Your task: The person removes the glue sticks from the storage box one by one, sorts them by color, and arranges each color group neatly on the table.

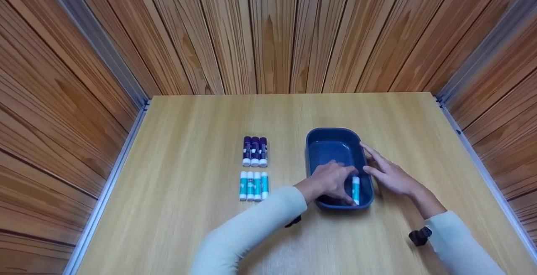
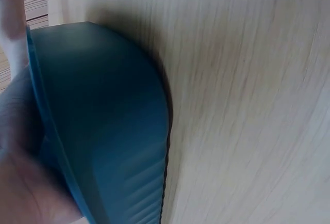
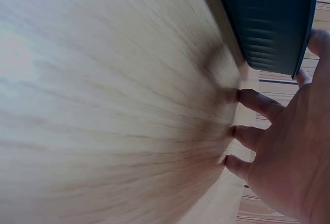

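Note:
A dark blue rectangular bin (image 1: 331, 131) stands right of the table's middle. Inside it, along the right wall, lies a teal-and-white glue stick (image 1: 355, 189). My left hand (image 1: 331, 178) reaches into the bin with thumb and fingers spread apart near opposite ends of that stick; a firm hold is not visible. In the left wrist view the bin's wall (image 2: 103, 115) hides most of this hand. My right hand (image 1: 392, 176) touches the bin's right side with extended fingers and thumb. Its other fingertips rest on the table in the right wrist view.
Left of the bin, a row of three purple glue sticks (image 1: 255, 151) lies above several teal-and-white glue sticks (image 1: 254, 186). Wood-panelled walls (image 1: 272, 36) with metal edge strips surround the wooden table (image 1: 188, 141).

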Motion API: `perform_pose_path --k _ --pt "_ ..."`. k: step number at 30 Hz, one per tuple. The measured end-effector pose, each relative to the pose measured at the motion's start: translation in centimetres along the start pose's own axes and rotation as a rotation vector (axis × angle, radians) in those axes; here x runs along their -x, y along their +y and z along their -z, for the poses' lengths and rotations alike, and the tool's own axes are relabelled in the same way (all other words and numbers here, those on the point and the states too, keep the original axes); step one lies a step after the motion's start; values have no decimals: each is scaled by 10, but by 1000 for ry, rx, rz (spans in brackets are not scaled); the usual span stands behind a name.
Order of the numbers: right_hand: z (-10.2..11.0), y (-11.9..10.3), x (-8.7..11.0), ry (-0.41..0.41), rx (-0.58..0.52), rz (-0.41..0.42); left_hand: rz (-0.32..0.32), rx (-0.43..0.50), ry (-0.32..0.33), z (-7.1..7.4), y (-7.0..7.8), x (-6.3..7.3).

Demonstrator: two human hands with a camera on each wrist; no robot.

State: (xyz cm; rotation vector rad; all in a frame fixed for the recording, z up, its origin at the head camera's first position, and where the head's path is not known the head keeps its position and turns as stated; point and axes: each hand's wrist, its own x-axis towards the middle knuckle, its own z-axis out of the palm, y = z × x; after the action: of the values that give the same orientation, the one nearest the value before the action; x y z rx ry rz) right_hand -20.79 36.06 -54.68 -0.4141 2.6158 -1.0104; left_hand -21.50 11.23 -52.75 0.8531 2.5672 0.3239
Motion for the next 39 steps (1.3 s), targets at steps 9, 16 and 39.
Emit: perform_pose_path --k 9,16,39 --pt "-2 0 -1 -2 -4 -14 2 -46 59 -9 0 0" --pt "-1 0 -2 2 -9 -2 0 -59 82 -11 0 0" --pt "-1 0 -1 6 4 -1 32 -48 12 -5 9 2"
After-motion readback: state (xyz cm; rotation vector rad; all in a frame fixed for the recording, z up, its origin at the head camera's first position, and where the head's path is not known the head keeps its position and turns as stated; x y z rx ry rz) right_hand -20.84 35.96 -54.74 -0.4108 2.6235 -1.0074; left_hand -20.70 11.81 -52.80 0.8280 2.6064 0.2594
